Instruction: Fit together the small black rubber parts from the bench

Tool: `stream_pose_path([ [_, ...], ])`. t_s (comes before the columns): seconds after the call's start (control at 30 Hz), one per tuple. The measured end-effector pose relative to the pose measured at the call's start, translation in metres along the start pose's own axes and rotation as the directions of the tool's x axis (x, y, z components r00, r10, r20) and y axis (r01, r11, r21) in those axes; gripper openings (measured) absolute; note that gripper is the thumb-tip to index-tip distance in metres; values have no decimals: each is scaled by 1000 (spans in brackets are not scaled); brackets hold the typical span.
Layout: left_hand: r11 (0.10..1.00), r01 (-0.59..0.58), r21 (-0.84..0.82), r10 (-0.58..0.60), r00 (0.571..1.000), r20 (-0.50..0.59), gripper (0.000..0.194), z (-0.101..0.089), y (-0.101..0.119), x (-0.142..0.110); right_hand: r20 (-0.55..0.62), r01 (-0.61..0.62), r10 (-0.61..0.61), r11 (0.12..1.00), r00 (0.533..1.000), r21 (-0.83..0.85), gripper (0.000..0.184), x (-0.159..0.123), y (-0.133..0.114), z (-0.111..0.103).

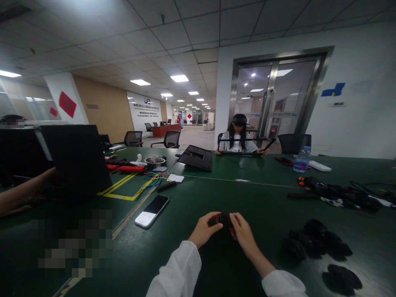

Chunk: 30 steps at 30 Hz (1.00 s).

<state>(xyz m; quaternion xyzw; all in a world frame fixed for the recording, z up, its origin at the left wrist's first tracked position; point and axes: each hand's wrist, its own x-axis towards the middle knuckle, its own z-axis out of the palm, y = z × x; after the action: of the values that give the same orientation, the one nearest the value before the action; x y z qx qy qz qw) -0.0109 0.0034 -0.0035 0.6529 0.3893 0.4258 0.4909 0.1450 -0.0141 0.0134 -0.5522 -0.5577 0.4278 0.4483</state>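
Observation:
Between my two hands is a small black object (225,220), too dark and small to name. My left hand (205,227) pinches its left side with thumb and fingertips. On the opposite side, the fingers of my right hand (242,231) close on it. Both hands are over the green table (192,247), white sleeves at the wrists. To the left of my hands lies a phone (152,211) with a white frame. Several black lumpy objects (318,241) sit in a group to the right, their kind unclear.
Across the table a person (237,134) holds a black rectangular frame (247,153). At the left, another person's arm (27,192) reaches behind a black panel (76,161). Coloured cables (150,183), a metal bowl (155,161), a black stand-like panel (196,157) and a water bottle (302,159) stand farther back.

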Motion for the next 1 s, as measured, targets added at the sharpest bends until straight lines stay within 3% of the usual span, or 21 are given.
stream_pose_path([
  [0.13, 998, 53, -36, -54, 998, -21, 37, 2, -5, 3, -3, 7, -7, 1000, 1000, -11, 36, -1, -2, 0],
  [0.67, 990, 41, -138, -48, 998, -48, 40, 3, -4, 5, 0, 31, -31, 999, 1000, 11, 37, 5, 11, 2],
  [0.9, 982, 67, -178, -68, 998, -2, 36, 2, -8, 5, -13, 13, -13, 1000, 1000, 18, 37, 4, 7, 1],
  [1.0, 987, 60, -148, -58, 998, 20, 44, 2, -7, 3, -10, 8, -7, 1000, 1000, 12, 38, 3, 5, 0],
])
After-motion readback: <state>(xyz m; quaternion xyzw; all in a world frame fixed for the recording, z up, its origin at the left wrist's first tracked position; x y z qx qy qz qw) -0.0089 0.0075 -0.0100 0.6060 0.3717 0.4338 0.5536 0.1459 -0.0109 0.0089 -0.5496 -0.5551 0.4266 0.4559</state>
